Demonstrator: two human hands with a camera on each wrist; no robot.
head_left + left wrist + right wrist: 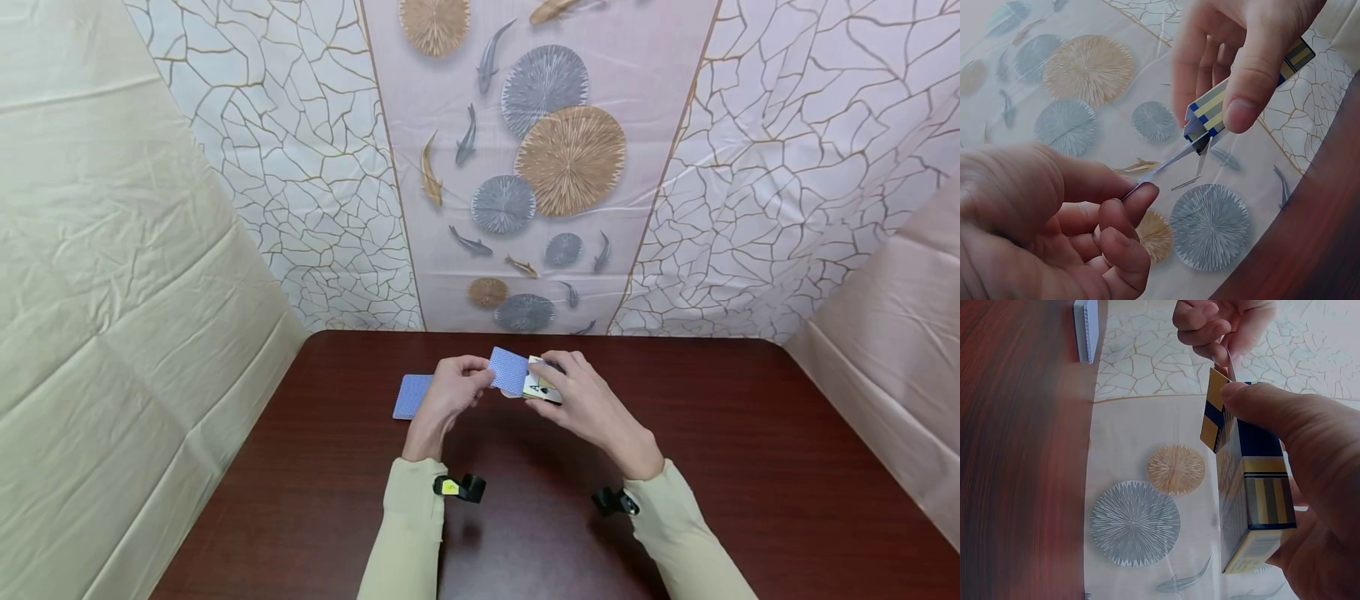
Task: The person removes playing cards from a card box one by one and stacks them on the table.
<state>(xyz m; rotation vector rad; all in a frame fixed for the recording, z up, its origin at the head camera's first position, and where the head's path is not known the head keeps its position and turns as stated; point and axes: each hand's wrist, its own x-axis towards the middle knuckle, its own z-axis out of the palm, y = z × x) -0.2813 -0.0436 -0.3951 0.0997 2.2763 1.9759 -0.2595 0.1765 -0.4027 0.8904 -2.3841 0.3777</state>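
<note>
My left hand (452,392) pinches the edge of a blue-backed playing card (507,369) between thumb and fingers. The card's other end meets the mouth of a card box (541,387), whose front shows a letter A. My right hand (596,404) grips this box by its sides, above the table. In the right wrist view the box's flap (1213,409) stands folded out, and its striped end faces the camera. Seen edge-on in the left wrist view, the card (1163,166) runs from my left fingertips to the box opening.
A stack of blue-backed cards (409,396) lies on the dark wooden table (750,467), just left of my left hand. Patterned cloth (525,275) hangs behind the table's far edge, with pale cloth (112,375) along the left side.
</note>
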